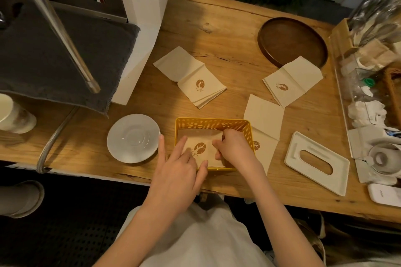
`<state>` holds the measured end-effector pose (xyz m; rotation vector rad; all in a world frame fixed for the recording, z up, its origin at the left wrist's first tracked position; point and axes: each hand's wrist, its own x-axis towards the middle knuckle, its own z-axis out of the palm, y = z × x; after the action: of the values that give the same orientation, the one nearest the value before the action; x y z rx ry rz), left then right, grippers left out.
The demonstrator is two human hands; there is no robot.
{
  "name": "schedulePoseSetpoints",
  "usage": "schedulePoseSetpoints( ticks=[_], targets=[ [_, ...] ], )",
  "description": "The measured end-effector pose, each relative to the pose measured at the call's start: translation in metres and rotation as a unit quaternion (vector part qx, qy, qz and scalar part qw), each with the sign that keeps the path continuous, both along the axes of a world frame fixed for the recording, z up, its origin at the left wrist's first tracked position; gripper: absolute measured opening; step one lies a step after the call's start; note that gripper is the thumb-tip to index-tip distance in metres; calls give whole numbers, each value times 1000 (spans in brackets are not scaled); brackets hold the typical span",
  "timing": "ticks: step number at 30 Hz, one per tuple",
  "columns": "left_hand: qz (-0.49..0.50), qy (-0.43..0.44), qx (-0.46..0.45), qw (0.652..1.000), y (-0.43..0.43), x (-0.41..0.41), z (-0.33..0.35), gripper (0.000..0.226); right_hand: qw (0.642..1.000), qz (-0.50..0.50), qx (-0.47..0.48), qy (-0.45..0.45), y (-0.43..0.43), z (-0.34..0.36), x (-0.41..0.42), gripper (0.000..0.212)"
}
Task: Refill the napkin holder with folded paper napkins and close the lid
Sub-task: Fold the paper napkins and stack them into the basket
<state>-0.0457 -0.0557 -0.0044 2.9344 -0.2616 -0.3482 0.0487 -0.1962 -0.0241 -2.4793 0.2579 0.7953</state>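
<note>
Yellow napkin holder [213, 124]: we are flattening the folded napkin [200, 147] squarely, left hand [180, 171] spread and pressing, right hand [235, 149] pinching its edge.

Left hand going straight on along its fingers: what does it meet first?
Probably the far wall of the yellow basket, as the left hand lies low inside it; height is unclear.

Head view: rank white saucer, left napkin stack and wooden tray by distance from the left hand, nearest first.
1. White saucer, just left of the left hand, by its index finger.
2. Left napkin stack, behind the hand, mid-table.
3. Wooden tray, far back right.
</note>
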Motion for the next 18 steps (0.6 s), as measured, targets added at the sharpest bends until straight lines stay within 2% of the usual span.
schedulePoseSetpoints(
  ticks=[3,5,8,14,18],
  targets=[
    [-10,15,-27,999,-3,3,1,78,999,14,-16,-48,-3,4,-5,13],
    [-5,8,-52,999,-4,3,1,80,996,26,-51,-75,-5,8,-9,19],
    [4,-1,-82,997,-6,2,-1,78,995,41,-59,-69,-6,11,-13,25],
    [9,-17,-95,995,-6,3,-2,73,999,24,40,-13,-11,10,-11,33],
    [2,-11,-70,997,-7,4,-4,58,998,-2,68,-6,-9,9,-6,32]
  ],
)
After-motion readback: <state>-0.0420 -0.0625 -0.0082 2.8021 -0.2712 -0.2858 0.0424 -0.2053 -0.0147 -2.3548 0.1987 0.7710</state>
